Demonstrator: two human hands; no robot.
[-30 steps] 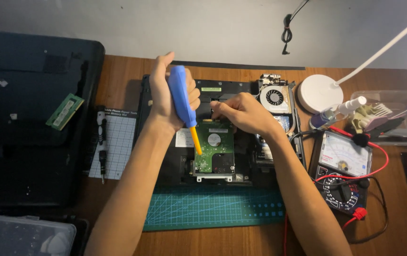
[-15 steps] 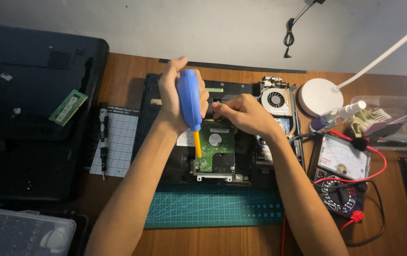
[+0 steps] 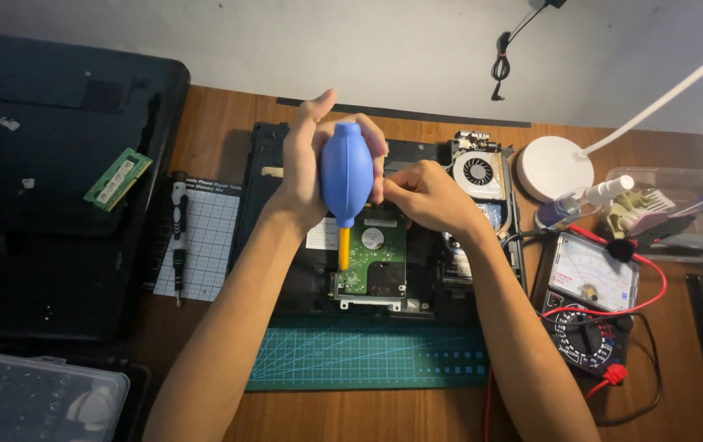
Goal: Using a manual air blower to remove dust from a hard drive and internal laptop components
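Gripping the blue air blower (image 3: 346, 173) around its bulb, the left hand (image 3: 309, 168) is clenching it with the thumb up and the fingers wrapping round the far side. Its yellow nozzle is pointing down at the green circuit board of the hard drive (image 3: 372, 263), which is sitting in the opened laptop (image 3: 270, 209) near the middle of the desk (image 3: 212, 123), just behind the green cutting mat (image 3: 368, 354) at the front edge. The right hand (image 3: 423, 196) is resting beside the blower with its fingers curling toward the bulb; whether it is pinching anything cannot be told.

The nozzle tip is hovering very close to the board, so a hard squeeze or a slip could be knocking it against the small parts there. A strong puff could also be driving dust deeper into the laptop rather than out, or toward the fan (image 3: 477, 171) at the far right corner of the case.

The blower is looking like a smooth, rounded rubber bulb, bright blue, tapering into a short, stiff yellow spout.
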